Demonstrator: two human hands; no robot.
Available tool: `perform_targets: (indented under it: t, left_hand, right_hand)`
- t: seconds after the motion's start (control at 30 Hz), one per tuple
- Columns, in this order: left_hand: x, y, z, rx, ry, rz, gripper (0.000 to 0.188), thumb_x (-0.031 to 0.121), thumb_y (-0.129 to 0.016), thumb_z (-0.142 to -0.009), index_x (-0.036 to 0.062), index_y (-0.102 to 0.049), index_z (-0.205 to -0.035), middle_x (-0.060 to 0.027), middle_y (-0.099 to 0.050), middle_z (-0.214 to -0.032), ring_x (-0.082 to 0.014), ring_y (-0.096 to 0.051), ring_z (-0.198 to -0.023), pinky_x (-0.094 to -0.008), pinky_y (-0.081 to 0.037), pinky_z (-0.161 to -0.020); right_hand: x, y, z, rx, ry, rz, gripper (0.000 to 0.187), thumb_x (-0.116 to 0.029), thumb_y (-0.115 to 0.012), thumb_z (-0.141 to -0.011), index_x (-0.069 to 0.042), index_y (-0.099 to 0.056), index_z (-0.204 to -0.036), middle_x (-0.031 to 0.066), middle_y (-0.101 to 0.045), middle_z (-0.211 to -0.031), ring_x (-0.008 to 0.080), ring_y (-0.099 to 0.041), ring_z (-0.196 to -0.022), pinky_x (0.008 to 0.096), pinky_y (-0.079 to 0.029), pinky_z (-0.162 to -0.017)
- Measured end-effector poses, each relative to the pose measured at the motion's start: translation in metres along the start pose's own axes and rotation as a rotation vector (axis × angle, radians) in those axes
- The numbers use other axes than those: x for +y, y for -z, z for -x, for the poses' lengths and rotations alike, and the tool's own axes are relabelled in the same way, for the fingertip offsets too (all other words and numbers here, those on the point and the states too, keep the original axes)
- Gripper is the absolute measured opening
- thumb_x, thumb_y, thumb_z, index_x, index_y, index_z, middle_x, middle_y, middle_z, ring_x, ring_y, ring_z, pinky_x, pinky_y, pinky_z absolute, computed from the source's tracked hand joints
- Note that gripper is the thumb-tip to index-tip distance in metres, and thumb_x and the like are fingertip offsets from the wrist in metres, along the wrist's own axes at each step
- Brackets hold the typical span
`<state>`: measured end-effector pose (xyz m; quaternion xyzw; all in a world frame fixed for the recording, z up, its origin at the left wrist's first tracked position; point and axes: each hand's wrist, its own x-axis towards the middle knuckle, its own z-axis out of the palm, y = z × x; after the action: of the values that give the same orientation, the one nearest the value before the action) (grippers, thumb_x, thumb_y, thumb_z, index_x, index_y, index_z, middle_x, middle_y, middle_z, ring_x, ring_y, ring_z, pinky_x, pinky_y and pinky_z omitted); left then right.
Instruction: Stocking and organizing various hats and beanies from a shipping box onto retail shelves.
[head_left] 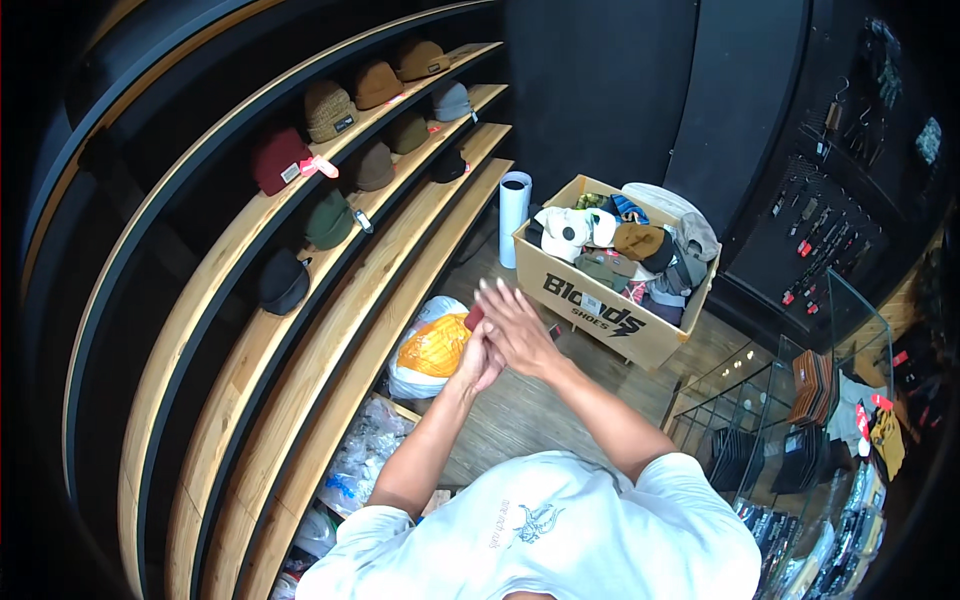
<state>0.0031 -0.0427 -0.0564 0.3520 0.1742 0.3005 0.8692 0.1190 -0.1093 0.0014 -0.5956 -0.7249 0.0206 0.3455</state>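
My two hands meet in front of me, over the floor between the shelves and the carton. My right hand (pixel 520 335) is open and flat, its fingers stretched out and slightly blurred, lying against my left hand (pixel 480 362). A small dark red thing (pixel 474 318) shows at the left hand's fingers, partly covered; its kind cannot be made out. Just beyond the hands stands a large cardboard box (pixel 570 295) heaped with caps and beanies, among them a white cap (pixel 564 232) and a brown beanie (pixel 637 240).
Wooden shelves (pixel 250 420) on the left carry several beanies, including a maroon beanie (pixel 280 160). Bags, one with an orange bundle (pixel 436 346), sit below them. A white tube (pixel 514 222) stands beside the box. At right is a glass case (pixel 770 400) with wallets; accessories hang behind.
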Motion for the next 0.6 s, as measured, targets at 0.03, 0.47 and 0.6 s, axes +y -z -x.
perform_targets:
  t: [0.03, 0.47, 0.6]
  left_hand:
    - [0.007, -0.006, 0.005, -0.043, 0.095, 0.022, 0.058, 0.047, -0.045, -0.100, 0.0114, -0.037, -0.146, -0.0112, -0.048, -0.145, -0.0302, -0.048, -0.132, -0.0523, -0.037, -0.110]
    - [0.019, 0.003, 0.000, -0.112, 0.155, 0.274, 0.060, 0.048, -0.041, -0.101, 0.0129, -0.034, -0.149, -0.0116, -0.045, -0.148, -0.0309, -0.048, -0.132, -0.0518, -0.041, -0.106]
    - [0.025, 0.007, 0.004, -0.100, 0.074, 0.191, 0.064, 0.051, -0.043, -0.099, 0.0094, -0.036, -0.147, -0.0140, -0.047, -0.146, -0.0332, -0.048, -0.132, -0.0549, -0.039, -0.108]
  right_hand:
    - [0.017, -0.014, 0.004, -0.019, -0.172, 0.076, 0.061, -0.043, -0.024, -0.104, -0.002, -0.037, -0.147, 0.0214, -0.026, -0.157, 0.0393, -0.020, -0.147, 0.0450, -0.016, -0.120]
    - [-0.003, 0.000, 0.005, -0.071, -0.052, 0.114, 0.070, -0.051, -0.028, -0.103, 0.000, -0.030, -0.150, 0.0234, -0.026, -0.156, 0.0361, -0.020, -0.147, 0.0458, -0.014, -0.120]
    - [0.077, -0.021, 0.061, -0.053, -0.685, 0.097, 0.067, -0.048, -0.023, -0.104, -0.003, -0.021, -0.154, 0.0233, -0.022, -0.158, 0.0353, -0.015, -0.149, 0.0463, -0.011, -0.121]
